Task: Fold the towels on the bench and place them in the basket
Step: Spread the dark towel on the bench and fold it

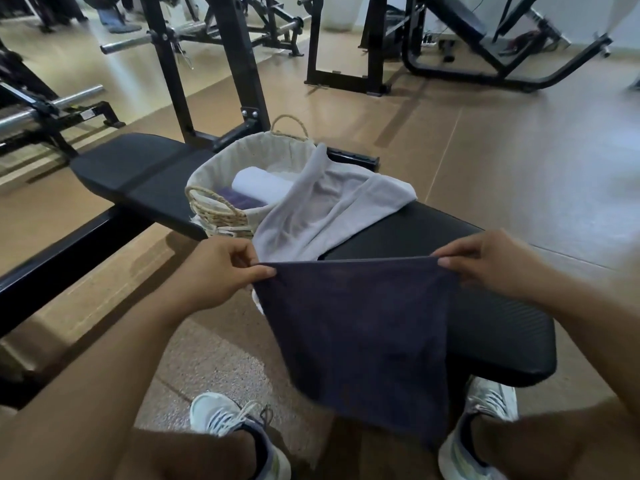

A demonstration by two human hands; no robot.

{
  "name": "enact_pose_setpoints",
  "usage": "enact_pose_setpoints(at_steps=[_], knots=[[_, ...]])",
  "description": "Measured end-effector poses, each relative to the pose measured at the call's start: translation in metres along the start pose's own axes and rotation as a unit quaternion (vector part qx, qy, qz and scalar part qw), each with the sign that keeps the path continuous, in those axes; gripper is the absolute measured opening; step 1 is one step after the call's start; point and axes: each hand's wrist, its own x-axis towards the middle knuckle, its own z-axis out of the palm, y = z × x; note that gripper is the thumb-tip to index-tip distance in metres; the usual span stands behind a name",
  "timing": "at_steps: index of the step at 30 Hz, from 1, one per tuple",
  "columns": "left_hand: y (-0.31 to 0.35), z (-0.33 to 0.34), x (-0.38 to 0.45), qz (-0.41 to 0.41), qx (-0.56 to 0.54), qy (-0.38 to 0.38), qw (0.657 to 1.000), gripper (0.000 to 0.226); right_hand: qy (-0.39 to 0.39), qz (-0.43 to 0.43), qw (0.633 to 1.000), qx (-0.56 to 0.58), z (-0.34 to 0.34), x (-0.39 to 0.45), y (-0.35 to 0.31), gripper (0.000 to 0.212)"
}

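A dark navy towel (360,337) hangs in the air over the near end of the black bench (478,306). My left hand (221,271) pinches its top left corner and my right hand (485,261) pinches its top right corner, stretching the top edge straight. Beyond it a light grey towel (322,206) lies crumpled on the bench, one end draped over the rim of the woven basket (214,206). Inside the basket lie a rolled white towel (259,183) and a folded purple one (239,199).
The basket stands on the bench's middle, in front of a black rack upright (242,64). Barbells (52,105) and other gym machines (485,39) fill the far floor. My two shoes (221,420) stand on the brown floor either side of the bench's near end.
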Motion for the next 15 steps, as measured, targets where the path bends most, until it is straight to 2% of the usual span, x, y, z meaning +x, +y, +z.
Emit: enact_pose_setpoints(at_steps=[5,8,12,15], knots=[[-0.008,0.011,0.026,0.020,0.004,-0.017,1.000,0.030,0.060,0.003,0.996,-0.073,0.001,0.009,0.013,0.019],[-0.008,0.016,0.038,0.033,-0.014,-0.027,0.999,0.030,0.085,0.026,0.994,-0.058,0.002,0.013,0.017,0.016],[-0.007,0.026,0.048,0.004,-0.186,-0.062,0.981,0.039,0.140,0.068,0.985,0.073,0.002,0.013,0.016,0.021],[0.000,0.036,0.057,-0.037,-0.346,-0.023,0.937,0.025,0.165,0.082,0.965,0.185,-0.003,0.010,0.007,0.025]])
